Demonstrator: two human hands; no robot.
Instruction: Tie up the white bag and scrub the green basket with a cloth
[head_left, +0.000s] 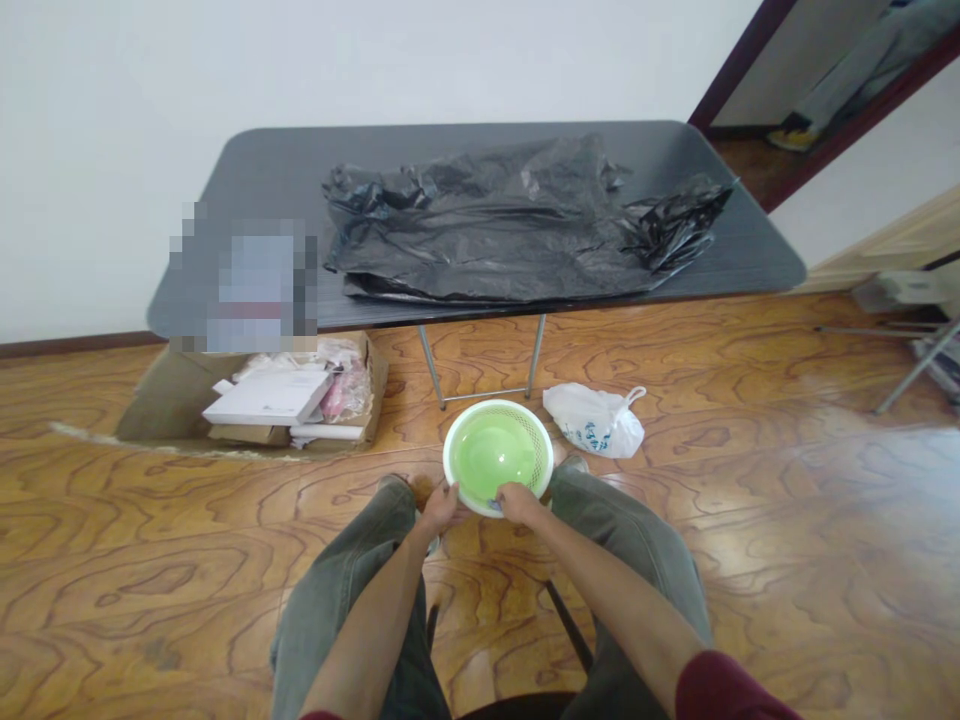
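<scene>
Low between my knees is a round green plastic basin (491, 448) with a white rim and a perforated band along its right side. My left hand (442, 503) is closed on the rim at the front left, thumb on top. At the near edge, my right hand (517, 502) has its fingers closed over the rim. A small bluish patch shows beside its fingertips, too small to make out. The undersides of both hands and of the basin are hidden.
A dark folding table (270, 165) stands ahead, with a crumpled black plastic bag (487, 240) spread on it. Beneath its left end is an open cardboard box (176, 395) with packaging inside. A tied white plastic bag (596, 418) lies on the wooden floor, right of the basin.
</scene>
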